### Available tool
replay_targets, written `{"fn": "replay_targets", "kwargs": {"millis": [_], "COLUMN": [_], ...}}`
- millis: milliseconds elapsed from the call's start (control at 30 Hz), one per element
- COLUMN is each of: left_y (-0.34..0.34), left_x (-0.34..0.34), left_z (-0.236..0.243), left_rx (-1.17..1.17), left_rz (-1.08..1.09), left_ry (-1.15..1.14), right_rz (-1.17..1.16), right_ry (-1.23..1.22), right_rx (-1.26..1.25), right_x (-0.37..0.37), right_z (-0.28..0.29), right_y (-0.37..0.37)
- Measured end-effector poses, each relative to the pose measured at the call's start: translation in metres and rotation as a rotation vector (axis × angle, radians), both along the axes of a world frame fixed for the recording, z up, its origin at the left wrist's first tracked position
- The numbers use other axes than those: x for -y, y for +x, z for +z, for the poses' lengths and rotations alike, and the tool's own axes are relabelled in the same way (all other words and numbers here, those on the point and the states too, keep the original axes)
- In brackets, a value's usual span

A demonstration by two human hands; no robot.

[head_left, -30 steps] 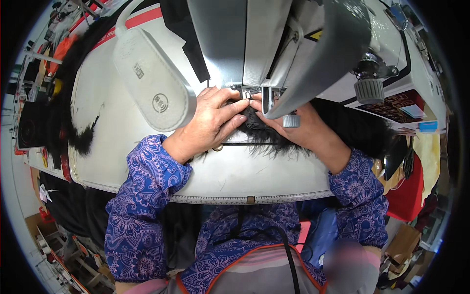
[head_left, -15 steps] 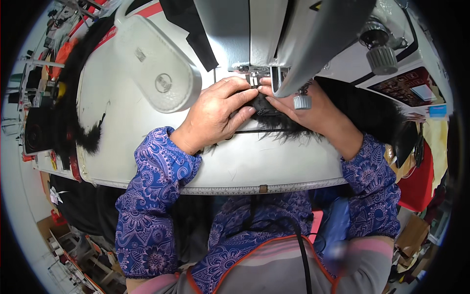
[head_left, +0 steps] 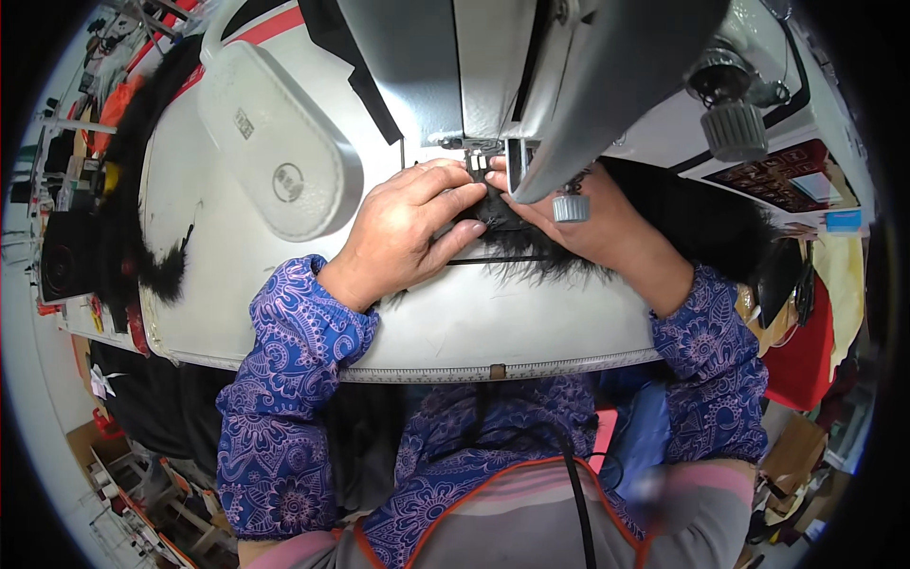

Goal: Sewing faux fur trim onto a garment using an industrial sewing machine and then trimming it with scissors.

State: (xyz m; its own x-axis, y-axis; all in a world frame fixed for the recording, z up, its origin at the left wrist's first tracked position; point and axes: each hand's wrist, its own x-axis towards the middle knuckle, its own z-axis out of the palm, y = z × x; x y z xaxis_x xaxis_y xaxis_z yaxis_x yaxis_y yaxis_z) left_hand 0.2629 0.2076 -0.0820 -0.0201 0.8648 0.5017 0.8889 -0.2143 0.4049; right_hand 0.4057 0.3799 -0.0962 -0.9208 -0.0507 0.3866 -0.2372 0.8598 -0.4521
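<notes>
My left hand (head_left: 408, 228) rests at the left of the presser foot (head_left: 479, 162) of a grey sewing machine (head_left: 422, 76), fingertips pressed on black furry fabric (head_left: 512, 248), thumb spread a little lower. My right hand (head_left: 592, 228) lies on the same fabric from the right, fingers extended toward the foot and partly hidden by the curved guard (head_left: 536, 180) and a small knurled knob (head_left: 571, 207). The fabric's long fur spreads over the pale worktop (head_left: 445, 322); what is under my fingertips is hard to make out.
A padded light-grey pad on a stalk (head_left: 275, 133) overhangs the left side. A ruler tape (head_left: 436, 372) edges the front. Black fur (head_left: 161, 266) lies at far left, a dark box (head_left: 66, 256) beyond it. Red (head_left: 801, 370) and cream material (head_left: 834, 294) sit at right, beside a control panel (head_left: 768, 171).
The whole view has shifted slightly back and forth. Both hands stay by the presser foot on the black fabric, with only slight movement of the fingers.
</notes>
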Motion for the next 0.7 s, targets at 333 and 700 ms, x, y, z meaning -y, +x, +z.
{"fn": "replay_targets", "kwargs": {"millis": [333,700], "left_y": [0.0,-0.0048], "left_x": [-0.0019,0.0001], "left_z": [0.001,-0.0067], "left_rx": [0.006,0.0], "left_rz": [-0.009,0.044], "left_ry": [0.002,0.027], "right_rz": [-0.018,-0.064], "right_ry": [0.126,-0.055], "right_rx": [-0.047,-0.008], "right_x": [-0.004,-0.0034], "right_z": [-0.0025,-0.001], "right_y": [-0.0012,-0.006]}}
